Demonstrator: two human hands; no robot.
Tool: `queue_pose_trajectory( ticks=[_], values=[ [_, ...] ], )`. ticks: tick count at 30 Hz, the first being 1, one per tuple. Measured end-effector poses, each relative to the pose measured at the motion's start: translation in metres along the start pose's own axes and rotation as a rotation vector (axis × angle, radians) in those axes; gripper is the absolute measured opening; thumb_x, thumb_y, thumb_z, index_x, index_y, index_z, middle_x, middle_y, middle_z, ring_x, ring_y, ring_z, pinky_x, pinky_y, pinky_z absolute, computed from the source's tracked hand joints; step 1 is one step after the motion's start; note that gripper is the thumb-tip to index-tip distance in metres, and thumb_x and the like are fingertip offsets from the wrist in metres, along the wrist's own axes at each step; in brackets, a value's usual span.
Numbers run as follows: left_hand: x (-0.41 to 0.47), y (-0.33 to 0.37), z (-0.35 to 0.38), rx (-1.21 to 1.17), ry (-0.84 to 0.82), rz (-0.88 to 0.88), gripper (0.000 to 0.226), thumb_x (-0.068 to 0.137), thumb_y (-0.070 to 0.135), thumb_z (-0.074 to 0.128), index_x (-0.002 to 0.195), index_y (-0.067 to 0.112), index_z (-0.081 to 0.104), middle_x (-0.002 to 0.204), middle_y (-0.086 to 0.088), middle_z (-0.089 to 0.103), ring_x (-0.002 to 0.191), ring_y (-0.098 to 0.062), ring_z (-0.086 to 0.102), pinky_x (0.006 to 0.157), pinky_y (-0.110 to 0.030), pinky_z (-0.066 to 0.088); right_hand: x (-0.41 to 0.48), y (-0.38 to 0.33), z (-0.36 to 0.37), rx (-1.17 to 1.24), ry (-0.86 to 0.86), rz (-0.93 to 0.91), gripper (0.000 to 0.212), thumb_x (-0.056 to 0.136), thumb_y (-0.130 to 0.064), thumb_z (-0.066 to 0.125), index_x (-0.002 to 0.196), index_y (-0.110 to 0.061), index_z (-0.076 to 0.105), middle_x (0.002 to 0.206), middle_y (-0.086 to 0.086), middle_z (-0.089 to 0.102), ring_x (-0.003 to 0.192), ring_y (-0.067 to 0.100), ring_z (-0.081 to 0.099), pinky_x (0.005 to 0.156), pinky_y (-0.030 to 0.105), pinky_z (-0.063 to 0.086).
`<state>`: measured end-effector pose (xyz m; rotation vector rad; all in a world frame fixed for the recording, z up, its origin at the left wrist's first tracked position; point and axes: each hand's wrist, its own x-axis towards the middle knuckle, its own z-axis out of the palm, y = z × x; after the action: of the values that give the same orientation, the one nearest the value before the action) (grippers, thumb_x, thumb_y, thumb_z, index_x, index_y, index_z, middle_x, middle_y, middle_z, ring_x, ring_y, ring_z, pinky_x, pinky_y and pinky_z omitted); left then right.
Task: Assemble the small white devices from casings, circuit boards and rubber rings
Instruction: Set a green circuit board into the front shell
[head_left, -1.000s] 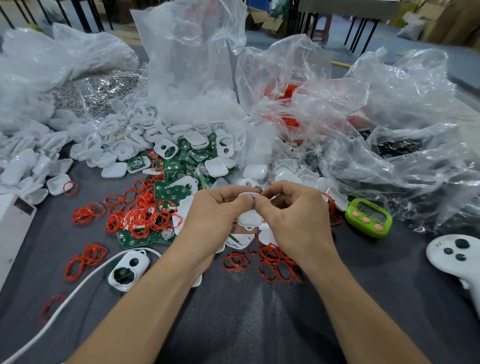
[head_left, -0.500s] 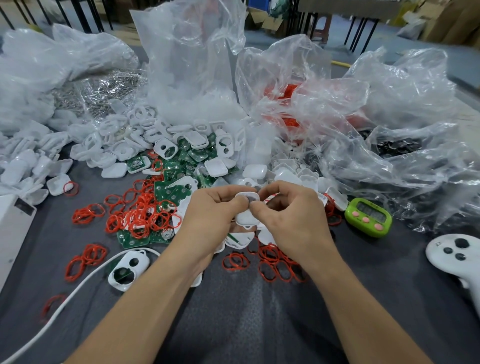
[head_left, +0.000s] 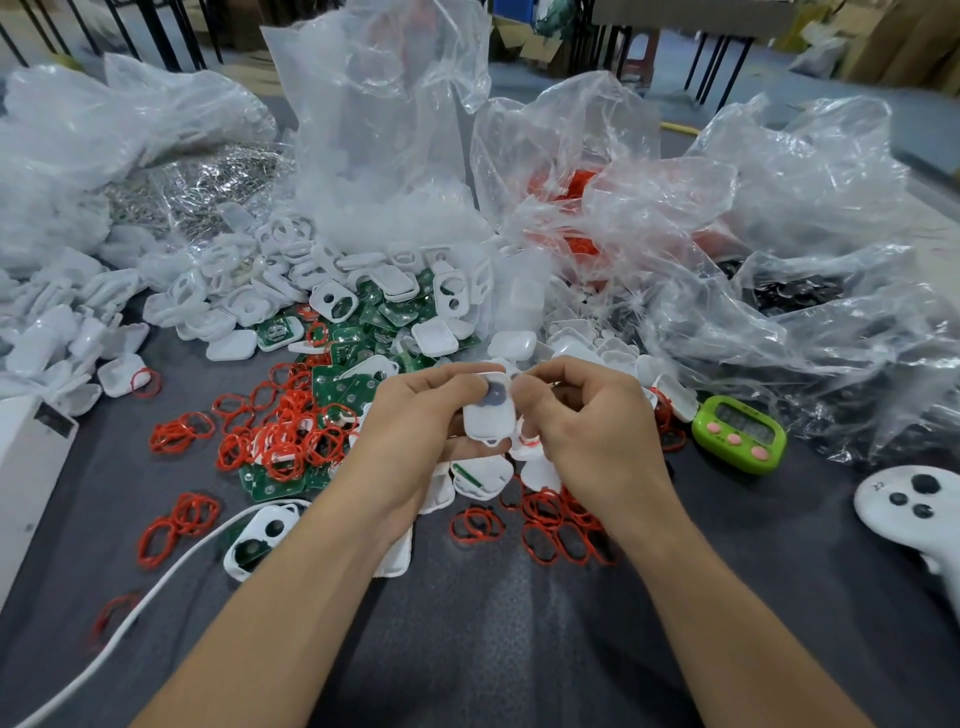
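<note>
White casing (head_left: 488, 418) is being held up just above the counter (head_left: 493, 623), right in the middle of the mess, with its dark round spot facing up. Left hand (head_left: 415, 421) is curling its fingers (head_left: 467, 385) round the left edge, thumb pressing near the top. Right hand (head_left: 587, 421) is pinching the right edge, all tightly curled in. Red rubber rings (head_left: 280, 436) and green circuit boards (head_left: 343, 387) are lying scattered below and to the left, and a green timer (head_left: 740, 434) is sitting off to the right.
</note>
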<state>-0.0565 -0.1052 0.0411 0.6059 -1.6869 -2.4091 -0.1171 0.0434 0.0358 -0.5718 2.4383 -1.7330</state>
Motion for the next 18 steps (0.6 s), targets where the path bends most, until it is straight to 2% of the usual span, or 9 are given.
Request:
queue_pose_trajectory(
  ticks=[3,6,9,11,13,16,18],
  values=[
    [0.002,0.006,-0.007,-0.034,-0.038,-0.018,0.028,0.095,-0.002,0.054,0.098,0.006,0.081,0.099,-0.018,0.078,0.081,-0.024,0.076,0.067,-0.034,0.063,0.010,-0.002,0.002,0.005,0.048,0.002,0.019,0.096,-0.030,0.068,0.078,-0.028,0.076,0.067,-0.007,0.073,0.053,0.004,0.061,0.049,0.013,0.044],
    [0.005,0.015,-0.018,-0.038,-0.009,-0.006,0.035,0.094,-0.001,0.051,0.092,0.013,0.083,0.097,-0.013,0.078,0.078,-0.023,0.073,0.067,-0.032,0.062,0.029,-0.010,0.008,-0.045,0.059,-0.029,0.023,0.094,-0.018,0.067,0.077,-0.030,0.075,0.069,-0.008,0.074,0.056,0.008,0.065,0.047,0.015,0.048],
    [0.007,0.025,-0.032,-0.028,0.062,0.018,0.041,0.095,0.002,0.050,0.084,0.020,0.085,0.088,-0.005,0.078,0.072,-0.018,0.073,0.061,-0.029,0.061,0.050,-0.021,0.025,-0.180,-0.041,-0.097,0.025,0.090,-0.008,0.070,0.079,-0.028,0.079,0.069,-0.007,0.074,0.058,0.010,0.065,0.051,0.017,0.047],
    [0.009,0.031,-0.041,-0.020,0.134,0.031,0.035,0.095,0.003,0.055,0.082,0.018,0.084,0.079,-0.002,0.077,0.062,-0.015,0.071,0.053,-0.024,0.057,0.060,-0.029,0.039,-0.242,-0.153,-0.124,0.023,0.088,-0.006,0.071,0.085,-0.024,0.083,0.075,-0.006,0.077,0.060,0.003,0.063,0.056,0.011,0.045],
    [0.013,0.033,-0.049,-0.043,0.201,0.046,0.026,0.095,0.001,0.059,0.089,0.016,0.079,0.073,-0.002,0.076,0.056,-0.013,0.069,0.052,-0.023,0.057,0.069,-0.035,0.052,-0.359,-0.253,-0.145,0.020,0.088,-0.010,0.072,0.092,-0.026,0.084,0.077,-0.009,0.076,0.070,0.003,0.066,0.062,0.008,0.045],
    [0.018,0.034,-0.057,-0.063,0.218,0.045,0.026,0.096,-0.002,0.056,0.095,0.016,0.076,0.076,-0.001,0.077,0.061,-0.012,0.070,0.058,-0.024,0.061,0.077,-0.041,0.064,-0.575,-0.334,-0.193,0.013,0.090,-0.027,0.074,0.100,-0.029,0.082,0.063,-0.016,0.059,0.078,0.014,0.061,0.070,0.025,0.047],
    [0.019,0.035,-0.061,-0.072,0.223,0.045,0.026,0.096,-0.003,0.057,0.096,0.015,0.077,0.079,-0.002,0.078,0.064,-0.013,0.072,0.057,-0.024,0.060,0.078,-0.042,0.067,-0.674,-0.352,-0.187,0.019,0.092,-0.040,0.071,0.107,-0.032,0.078,0.076,-0.012,0.062,0.088,0.018,0.061,0.079,0.032,0.053]
  ],
)
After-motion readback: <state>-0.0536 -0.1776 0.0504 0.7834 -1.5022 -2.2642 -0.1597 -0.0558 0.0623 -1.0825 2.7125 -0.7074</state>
